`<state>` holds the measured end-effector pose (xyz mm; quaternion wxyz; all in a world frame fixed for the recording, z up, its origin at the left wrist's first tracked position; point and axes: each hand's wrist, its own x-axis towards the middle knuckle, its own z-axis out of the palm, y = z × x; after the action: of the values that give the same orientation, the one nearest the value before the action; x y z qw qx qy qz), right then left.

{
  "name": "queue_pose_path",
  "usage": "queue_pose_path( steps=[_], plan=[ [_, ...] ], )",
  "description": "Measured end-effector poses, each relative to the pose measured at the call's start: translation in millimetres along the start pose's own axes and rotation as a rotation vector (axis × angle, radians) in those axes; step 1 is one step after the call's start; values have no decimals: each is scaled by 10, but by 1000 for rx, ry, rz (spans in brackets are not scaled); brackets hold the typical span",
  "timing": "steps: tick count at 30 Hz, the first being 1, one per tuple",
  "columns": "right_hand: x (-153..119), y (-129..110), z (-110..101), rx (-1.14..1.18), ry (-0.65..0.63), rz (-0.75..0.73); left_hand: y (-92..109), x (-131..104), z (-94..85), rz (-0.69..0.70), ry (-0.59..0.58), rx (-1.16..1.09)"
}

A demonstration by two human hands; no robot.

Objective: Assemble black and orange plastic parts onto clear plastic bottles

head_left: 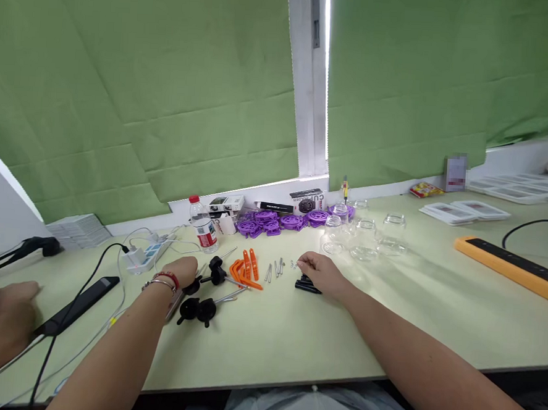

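My left hand [181, 271] is curled closed beside black round parts with metal rods [206, 311]; its fingertips are turned away, so anything in them is hidden. My right hand [319, 272] has thumb and forefinger pinched together at the table, right by tiny pale pieces [293, 264]. What the pinch holds is too small to make out. Under and beside that hand lie black tube-shaped parts [307, 287]. Between both hands are orange curved plastic pieces [246, 268] and several silver screws or pins [277, 268].
Purple plastic rings [266, 223] line the back, near a water bottle [203, 225] and a cup holder box [307, 201]. Clear glass cups [365, 238] stand right of them. A power strip [148, 254] with cables and another person's arm [6, 325] are at left; an orange-black bar [511, 269] is right.
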<state>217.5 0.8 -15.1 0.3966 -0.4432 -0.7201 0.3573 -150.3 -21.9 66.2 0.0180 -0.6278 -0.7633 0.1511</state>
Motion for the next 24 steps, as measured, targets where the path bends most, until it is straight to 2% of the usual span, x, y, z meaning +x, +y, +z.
queue_pose_path(
  steps=[5,7,10,13,16,19,21,24],
  plan=[
    [55,6,-26,-152,13,43,-26,-184,-221,-56,104,29],
    [113,-24,-19,-251,-23,58,34,-310,-343,-79,200,4],
    [241,-99,44,-419,-103,32,266,-485,-473,50,391,-144],
    [391,-165,166,-653,-164,-52,609,-538,-449,227,500,-430],
    [515,-178,301,-789,-182,-78,943,-459,-282,351,380,-815],
    [583,-143,408,-811,-173,-77,1199,-365,-116,334,261,-1232],
    [602,-115,451,-811,-165,-79,1305,-343,-64,287,190,-1432],
    [607,-107,448,-779,-145,-72,1355,-365,-57,272,58,-1606]
  ],
)
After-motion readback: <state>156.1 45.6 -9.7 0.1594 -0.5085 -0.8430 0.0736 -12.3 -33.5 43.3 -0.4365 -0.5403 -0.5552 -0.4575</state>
